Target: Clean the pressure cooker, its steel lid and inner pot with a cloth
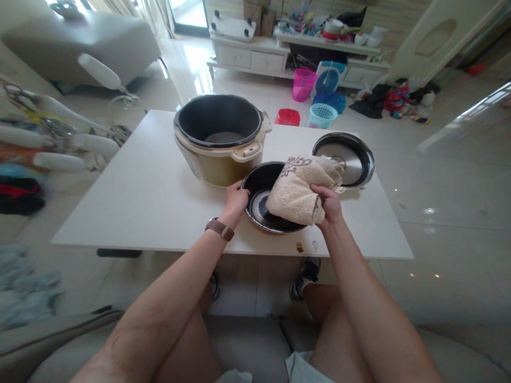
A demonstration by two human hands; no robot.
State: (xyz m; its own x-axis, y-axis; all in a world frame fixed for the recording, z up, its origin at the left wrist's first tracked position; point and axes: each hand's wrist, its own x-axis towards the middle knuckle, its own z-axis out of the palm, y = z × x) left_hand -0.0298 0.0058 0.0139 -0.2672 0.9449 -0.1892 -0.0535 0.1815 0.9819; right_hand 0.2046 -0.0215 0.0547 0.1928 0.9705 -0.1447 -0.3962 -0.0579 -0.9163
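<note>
A dark round inner pot (256, 205) sits on the white table in front of me. My left hand (237, 201) grips its left rim, fingers closed over the edge. In my right hand (329, 204) is a bunched beige towel (295, 195) with dark lettering. The towel hangs over the right part of the pot and hides much of its inside; whether it touches the bottom I cannot tell. Behind the pot, to the left, stands a large pressure cooker body (221, 165), its top uncovered. A round lid (355, 165) lies underside up beyond the towel.
The white table (125, 201) has small stickers near its front edge. On the floor behind it are a pink basket (304, 85), a light blue basket (322, 115) and a red stool (287, 117). A fan-like stand with white arms (100, 72) is at the left.
</note>
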